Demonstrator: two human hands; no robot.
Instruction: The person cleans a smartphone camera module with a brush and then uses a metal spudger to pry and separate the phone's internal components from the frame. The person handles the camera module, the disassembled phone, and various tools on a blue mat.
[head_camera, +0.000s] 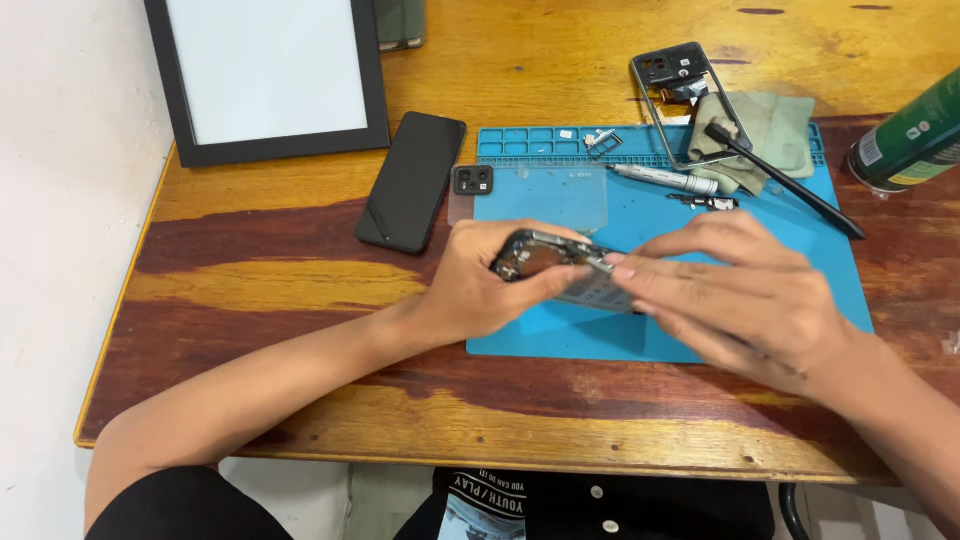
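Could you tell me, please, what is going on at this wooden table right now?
A person holds an opened dark phone body over a blue rubber work mat. The left hand grips it from the side, and the right hand pinches at its edge. On the mat lie a grey phone frame, a white pen-shaped screwdriver and a long black tool. A black phone lies flat beside the mat.
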